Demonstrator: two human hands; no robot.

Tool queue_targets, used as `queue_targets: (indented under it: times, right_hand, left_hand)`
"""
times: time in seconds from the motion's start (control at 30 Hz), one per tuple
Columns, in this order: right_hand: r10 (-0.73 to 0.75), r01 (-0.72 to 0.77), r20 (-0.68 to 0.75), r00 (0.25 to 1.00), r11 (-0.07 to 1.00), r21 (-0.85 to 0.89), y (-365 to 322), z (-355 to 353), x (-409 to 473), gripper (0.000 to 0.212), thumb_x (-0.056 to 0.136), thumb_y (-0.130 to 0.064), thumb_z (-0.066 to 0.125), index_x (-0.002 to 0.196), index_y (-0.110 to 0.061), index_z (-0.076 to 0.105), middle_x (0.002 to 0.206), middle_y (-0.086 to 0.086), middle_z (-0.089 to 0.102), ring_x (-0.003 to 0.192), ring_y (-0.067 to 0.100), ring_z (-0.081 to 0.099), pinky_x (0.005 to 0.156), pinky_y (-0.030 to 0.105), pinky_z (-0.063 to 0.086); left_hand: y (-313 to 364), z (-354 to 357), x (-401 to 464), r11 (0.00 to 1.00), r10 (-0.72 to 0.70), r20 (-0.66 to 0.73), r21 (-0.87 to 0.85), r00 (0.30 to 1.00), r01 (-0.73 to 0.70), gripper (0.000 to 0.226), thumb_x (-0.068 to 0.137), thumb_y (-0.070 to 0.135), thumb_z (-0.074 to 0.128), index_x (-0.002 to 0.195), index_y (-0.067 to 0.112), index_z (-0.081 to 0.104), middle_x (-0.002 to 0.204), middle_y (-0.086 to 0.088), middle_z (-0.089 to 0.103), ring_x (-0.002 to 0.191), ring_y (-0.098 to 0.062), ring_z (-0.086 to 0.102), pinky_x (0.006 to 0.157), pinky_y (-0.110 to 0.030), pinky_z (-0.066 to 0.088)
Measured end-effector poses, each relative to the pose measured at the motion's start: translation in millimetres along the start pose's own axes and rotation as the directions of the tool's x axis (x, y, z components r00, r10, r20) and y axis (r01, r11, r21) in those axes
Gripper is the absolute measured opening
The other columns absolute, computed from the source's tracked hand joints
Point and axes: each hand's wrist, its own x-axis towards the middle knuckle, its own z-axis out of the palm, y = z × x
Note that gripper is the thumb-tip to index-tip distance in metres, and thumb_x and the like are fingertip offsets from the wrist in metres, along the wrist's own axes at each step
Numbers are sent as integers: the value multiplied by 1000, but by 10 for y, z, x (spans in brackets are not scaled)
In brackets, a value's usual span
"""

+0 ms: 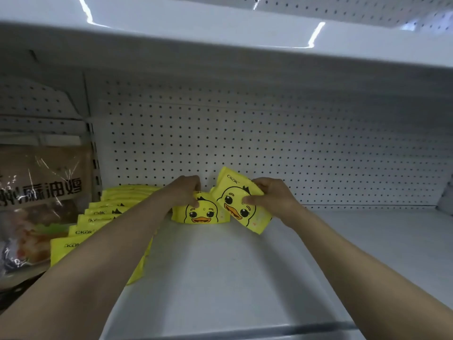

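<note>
Count: 2 duck packs in hand, a row of approx 7 more, 1 brown bag. The L hand [186,191] has its fingers curled over the top edge of the standing pack [202,214], thumb on the front, pinching it. That pack stands upright on its bottom edge near the back of the shelf [245,278], duck face toward the camera, long axis running left-right. The R hand [272,198] grips the tilted pack [235,200], thumb across the face & fingers wrapped behind. It's just right of the standing pack and overlaps its top corner. Its long axis slants from upper left to lower right; can't tell if the low corner touches the shelf. Layered edges at its top may mean more than 1 pack, not sure. The row of packs [98,214] leans back at the left, partly behind the L forearm, so the count isn't firm. The brown food bag [41,192] sits in the next bay left. White metal shelving, pegboard back wall [269,143], upper shelf [220,45] overhead.
</note>
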Motion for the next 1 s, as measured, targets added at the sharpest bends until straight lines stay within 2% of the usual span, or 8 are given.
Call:
queue_targets:
  times: [0.17, 0.33, 0.4, 0.47, 0.6, 0.77, 0.9, 1.0]
  right_hand:
    - [-16, 16, 29, 999, 1000, -25, 139, -13, 162, 36, 68, -12, 88, 96, -28, 71, 94, -7, 76, 87, 14, 73, 86, 42, 58]
    - [-22, 23, 27, 999, 1000, -11, 203, -72, 302, 38, 69, -11, 87, 99, -27, 71, 96, -6, 76, 85, 10, 72, 81, 35, 59]
    - [-19, 19, 29, 999, 1000, -2, 226, -92, 352, 39, 69, -12, 87, 102, -24, 71, 97, -6, 76, 84, 8, 72, 79, 34, 60]
    - [-11, 11, 30, 999, 1000, 7, 265, -108, 410, 40, 68, -13, 88, 104, -23, 72, 96, -6, 76, 87, 12, 73, 82, 39, 60]
    - [-14, 13, 38, 999, 1000, 20, 323, -117, 498, 38, 68, -13, 88, 101, -24, 72, 97, -4, 76, 90, 17, 73, 86, 45, 58]
    - [-23, 22, 40, 999, 999, 25, 334, -94, 538, 40, 68, -13, 88, 103, -22, 72, 98, -3, 76, 89, 16, 73, 86, 43, 58]
    - [-29, 28, 45, 999, 999, 29, 320, -78, 555, 39, 69, -11, 87, 103, -21, 71, 99, -2, 75, 90, 18, 72, 84, 41, 59]
    - [-43, 42, 51, 998, 999, 23, 302, -59, 556, 39, 70, -10, 87, 104, -21, 71, 100, -2, 75, 91, 17, 72, 81, 36, 59]
  left_hand:
    - [-59, 56, 59, 998, -3, -28, 57, 1000, 5, 43, 74, 21, 78, 107, 21, 49, 102, -6, 59, 88, -23, 57, 68, -33, 46]
    - [-134, 63, 117, 990, 12, -97, 140, 995, 2, 42, 74, 24, 78, 110, 23, 56, 107, 1, 59, 93, -20, 54, 69, -30, 42]
    - [-170, 70, 146, 989, 14, -118, 149, 993, 4, 45, 73, 23, 78, 113, 22, 58, 112, 0, 60, 100, -21, 54, 73, -31, 42]
    - [-207, 82, 162, 988, 7, -141, 151, 990, 15, 49, 74, 22, 78, 119, 23, 59, 119, 0, 59, 110, -22, 52, 81, -34, 44]
    - [-236, 80, 182, 977, -18, -140, 208, 990, 47, 51, 78, 21, 76, 125, 26, 56, 126, 2, 55, 119, -22, 48, 89, -37, 43]
    - [-197, 25, 183, 940, -16, -135, 336, 991, 61, 29, 83, 12, 67, 108, 25, 61, 114, 0, 57, 111, -21, 51, 78, -32, 42]
    - [-133, 34, 187, 901, -65, -172, 414, 983, 132, 36, 85, 12, 67, 117, 23, 55, 123, -2, 55, 114, -23, 52, 84, -38, 48]
    - [-101, 34, 163, 900, -76, -216, 405, 974, 160, 64, 83, 17, 72, 137, 14, 37, 135, -7, 46, 118, -29, 52, 85, -41, 49]
